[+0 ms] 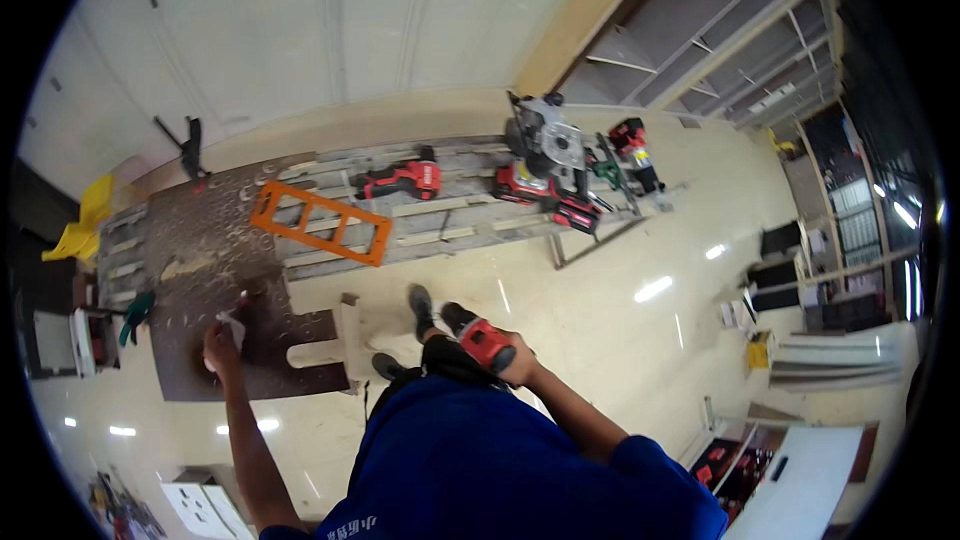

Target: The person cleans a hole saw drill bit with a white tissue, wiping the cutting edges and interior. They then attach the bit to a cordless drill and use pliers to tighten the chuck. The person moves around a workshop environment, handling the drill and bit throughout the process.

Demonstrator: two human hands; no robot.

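From my distant seat I look down through the head view, starting at the far left, where yellow objects [80, 230] stand beside the slatted bench [445, 212]. Next to them a broad dark brown board [215, 240] covers the bench's left end and reaches out over its near edge. Pale curls and smears litter its face, a black clamp [188, 152] stands at its far edge, and a long slot is cut into its near right corner.

My left hand [218, 350] is over the near part of this board, its fingers bent at a small pale object [235, 328]; blur keeps me from telling whether they grip it. An orange frame [320, 223] lies partly on the board and partly across the slats, with a red drill [405, 180] just beyond.

My right hand [519, 364] is closed round a red power tool [484, 344], held in front of the body, above the shoes and apart from the board. Further right, a circular saw [550, 145] and a red-and-black tool [630, 145] rest on the bench. Glossy cream floor [660, 250] opens out beyond, reflecting the lights, toward wall shelving [735, 30] and a white cabinet [810, 480].
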